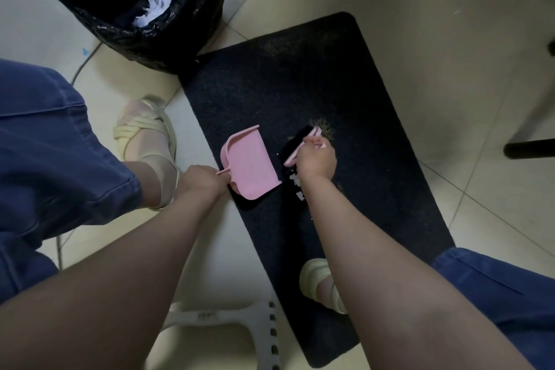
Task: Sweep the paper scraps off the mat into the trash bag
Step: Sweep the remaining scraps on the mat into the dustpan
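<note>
The left hand (201, 179) grips the thin handle of a pink dustpan (249, 164), with the fingers curled around it. The dustpan lies on the left edge of the dark mat (285, 84), and its open side looks toward the right. The right hand (317, 161) holds a small pink brush (297, 149) with black bristles, just beside the open side of the dustpan. The bristles touch the mat.

A few white paper scraps (300, 197) lie on the mat, close under the right wrist and near the front corner of the dustpan. The black trash bag (186, 24) stands open on the tiled floor (420, 9) at the far left corner of the mat, and more white scraps (159, 4) are inside it.

One foot in a pale sandal (144, 129) stands on the floor left of the mat, and the other sandal (315, 276) stands on the mat. A white plastic stool (228, 317) is at the near edge.
</note>
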`<state>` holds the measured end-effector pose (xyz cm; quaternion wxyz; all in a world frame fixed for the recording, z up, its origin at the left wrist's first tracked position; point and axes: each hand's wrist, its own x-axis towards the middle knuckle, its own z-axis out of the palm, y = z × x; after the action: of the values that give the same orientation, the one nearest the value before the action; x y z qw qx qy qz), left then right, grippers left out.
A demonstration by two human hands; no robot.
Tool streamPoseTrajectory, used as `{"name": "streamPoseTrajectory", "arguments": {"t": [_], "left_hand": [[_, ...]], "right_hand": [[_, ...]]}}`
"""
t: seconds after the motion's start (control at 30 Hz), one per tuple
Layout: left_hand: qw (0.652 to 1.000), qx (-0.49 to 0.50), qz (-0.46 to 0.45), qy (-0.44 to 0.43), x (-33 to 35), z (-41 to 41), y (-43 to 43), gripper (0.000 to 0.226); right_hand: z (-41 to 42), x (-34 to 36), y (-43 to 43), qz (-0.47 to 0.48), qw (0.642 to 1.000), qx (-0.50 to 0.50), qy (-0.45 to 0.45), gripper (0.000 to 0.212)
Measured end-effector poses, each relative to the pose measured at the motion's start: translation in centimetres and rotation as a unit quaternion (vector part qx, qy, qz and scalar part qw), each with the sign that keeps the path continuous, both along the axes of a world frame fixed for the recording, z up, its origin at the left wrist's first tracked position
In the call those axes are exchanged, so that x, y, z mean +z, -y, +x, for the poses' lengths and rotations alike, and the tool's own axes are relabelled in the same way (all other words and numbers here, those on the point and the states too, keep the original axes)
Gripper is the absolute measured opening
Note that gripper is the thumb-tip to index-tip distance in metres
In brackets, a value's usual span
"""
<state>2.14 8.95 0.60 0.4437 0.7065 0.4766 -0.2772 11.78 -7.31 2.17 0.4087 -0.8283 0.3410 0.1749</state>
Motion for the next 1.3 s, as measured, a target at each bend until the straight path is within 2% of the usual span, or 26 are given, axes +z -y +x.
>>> {"name": "streamPoseTrajectory", "arguments": {"t": [0.1,0.23,0.33,0.43,0.53,0.63,0.73,0.87,1.03,1.2,1.3], "left_hand": [[1.0,-0.021,-0.003,0.003,0.1,0.2,0.2,0.026],[0.999,-0.034,-0.007,0.003,-0.1,-0.3,0.1,0.029],[0.999,-0.047,-0.014,-0.01,-0.2,-0.9,0.0,0.028],[0.998,-0.046,-0.022,-0.027,-0.5,-1.2,0.1,0.029],[0.998,-0.052,-0.033,-0.026,-0.8,-1.1,0.3,0.022],[0.998,-0.036,-0.046,-0.013,-1.4,-0.9,0.7,0.028],[0.998,-0.027,-0.051,-0.007,-1.5,-0.6,1.2,0.025],[0.998,-0.013,-0.062,-0.003,-1.6,-0.2,1.8,0.022],[0.996,-0.041,-0.074,-0.02,-2.2,-0.6,2.1,0.016],[0.996,-0.038,-0.076,-0.038,-2.7,-0.8,2.2,0.026],[0.995,-0.047,-0.073,-0.054,-2.5,-0.4,2.3,0.03]], "right_hand": [[-1.3,0.5,1.1,-0.025,0.999,-0.017,0.036,0.02],[-1.3,0.4,0.0,0.045,0.995,-0.013,0.089,0.022],[-1.3,-0.5,-0.9,0.096,0.994,0.001,0.051,0.027],[-1.5,-0.8,-0.2,0.034,0.999,0.03,0.013,0.025],[-1.2,0.0,1.1,-0.003,0.999,0.015,0.052,0.021],[-0.3,0.7,2.3,-0.016,0.994,-0.001,0.111,0.018],[1.2,1.1,3.7,-0.081,0.984,0.056,0.147,0.016],[3.7,0.7,4.8,-0.147,0.96,0.191,0.144,0.02],[6.5,-0.9,5.3,-0.104,0.957,0.243,0.12,0.023],[6.4,-0.1,6.1,-0.013,0.938,0.345,0.013,0.011],[5.6,0.9,7.9,0.008,0.94,0.342,0.015,0.005]]}}
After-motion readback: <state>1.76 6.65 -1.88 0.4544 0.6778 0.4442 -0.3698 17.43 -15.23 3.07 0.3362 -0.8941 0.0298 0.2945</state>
